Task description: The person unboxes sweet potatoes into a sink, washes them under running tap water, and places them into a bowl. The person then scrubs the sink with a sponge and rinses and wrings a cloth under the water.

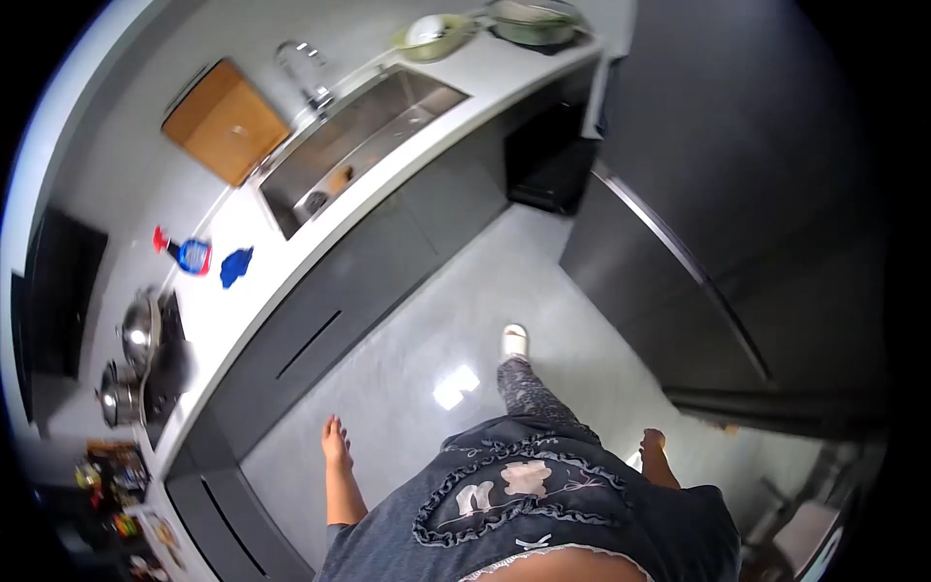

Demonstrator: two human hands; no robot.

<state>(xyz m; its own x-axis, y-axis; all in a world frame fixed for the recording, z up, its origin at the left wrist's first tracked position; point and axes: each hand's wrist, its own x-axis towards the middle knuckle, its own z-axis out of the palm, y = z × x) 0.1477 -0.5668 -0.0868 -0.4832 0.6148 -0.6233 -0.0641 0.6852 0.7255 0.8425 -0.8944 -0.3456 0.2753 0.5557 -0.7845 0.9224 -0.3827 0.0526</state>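
My left hand (336,441) hangs beside my body over the floor, its fingers loosely apart and holding nothing. On the other side, my right hand (653,441) hangs low with slightly curled fingers, and nothing shows in it. Neither hand touches anything. Nearest to my left hand is the grey lower cabinet front (310,339). On the white counter (218,315) above it lie a blue cloth (236,266) and a spray bottle with a red trigger (190,255).
A steel sink (291,209) with a faucet (318,97) is set into the counter, beside a wooden cutting board (226,121). Pots (141,332) stand on the stove at left. Green basins (433,39) sit at the far end. A dark refrigerator (718,223) fills the right.
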